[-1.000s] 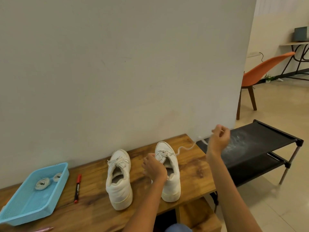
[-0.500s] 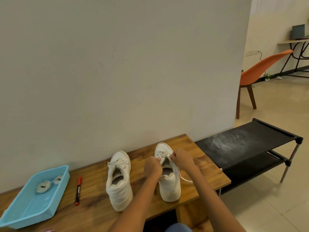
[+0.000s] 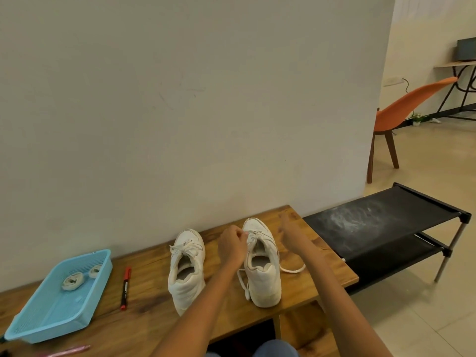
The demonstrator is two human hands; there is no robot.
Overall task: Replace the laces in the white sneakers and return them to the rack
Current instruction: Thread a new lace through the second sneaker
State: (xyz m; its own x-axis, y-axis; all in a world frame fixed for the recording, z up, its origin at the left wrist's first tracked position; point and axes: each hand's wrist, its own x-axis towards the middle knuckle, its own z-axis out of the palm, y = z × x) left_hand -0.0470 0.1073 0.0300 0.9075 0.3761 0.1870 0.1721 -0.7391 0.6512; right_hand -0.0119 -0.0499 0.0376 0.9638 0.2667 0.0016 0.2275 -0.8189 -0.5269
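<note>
Two white sneakers stand heel-toward-me on the wooden table [image 3: 144,318]. The left sneaker [image 3: 186,269] is laced. At the right sneaker [image 3: 264,276], my left hand [image 3: 231,246] pinches the white lace [image 3: 293,270] by the upper eyelets. One loose end of this lace lies on the table to the shoe's right, and the other end trails down along its left side. My right hand [image 3: 291,234] hovers just right of the shoe's toe, fingers stretched forward and blurred, holding nothing that I can see. The black two-tier shoe rack [image 3: 412,202] stands to the right of the table.
A blue plastic tray [image 3: 51,318] at the table's left holds two rolled-up laces [image 3: 73,280]. A red marker [image 3: 125,287] lies between the tray and the left sneaker. A wall rises right behind the table. An orange chair [image 3: 401,109] stands on the floor at the far right.
My right hand came down from holding the lace out high to the right, gripped at the shoe's eyelets, then let go and moved right. The lace end now lies slack on the table.
</note>
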